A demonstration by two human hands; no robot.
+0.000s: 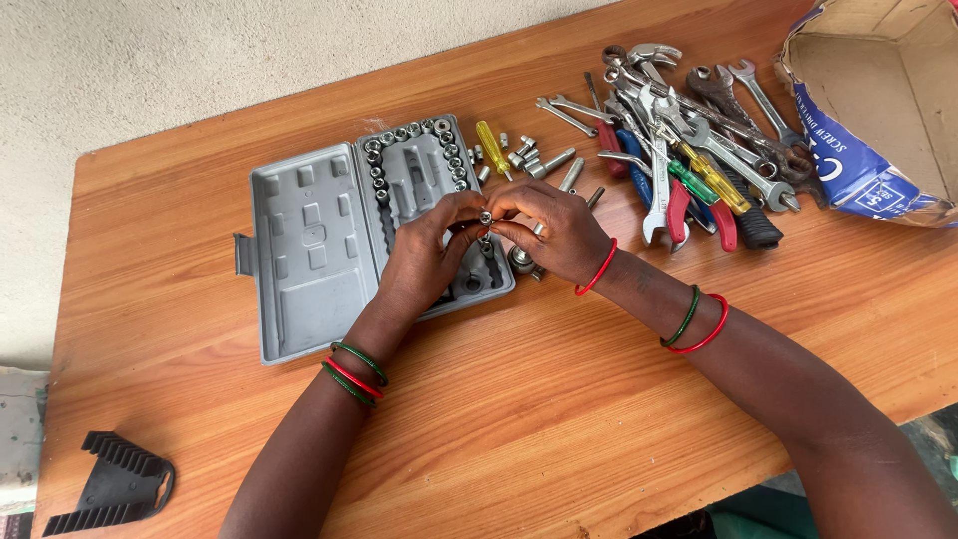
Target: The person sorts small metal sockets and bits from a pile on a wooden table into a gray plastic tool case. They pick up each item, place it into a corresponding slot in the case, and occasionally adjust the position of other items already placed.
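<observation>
Left hand (pixel 424 255), right hand (pixel 554 232): 2 fingertip pinches closed on 1 small socket (pixel 486 217), possibly with bit. Slip risk: drops among sockets in grey case (pixel 299 260) or rolls across bench (pixel 559 399).

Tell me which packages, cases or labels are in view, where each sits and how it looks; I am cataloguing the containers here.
Cardboard box: top right corner of the wooden table, lying open, brown inside, blue and white printed outside, edges torn.
Socket set case: centre left, open flat, grey moulded plastic, sockets ringing the right half; both hands work just over it.
Black ridged plastic holder: bottom left edge, lying flat.
No screens or signs visible.
</observation>
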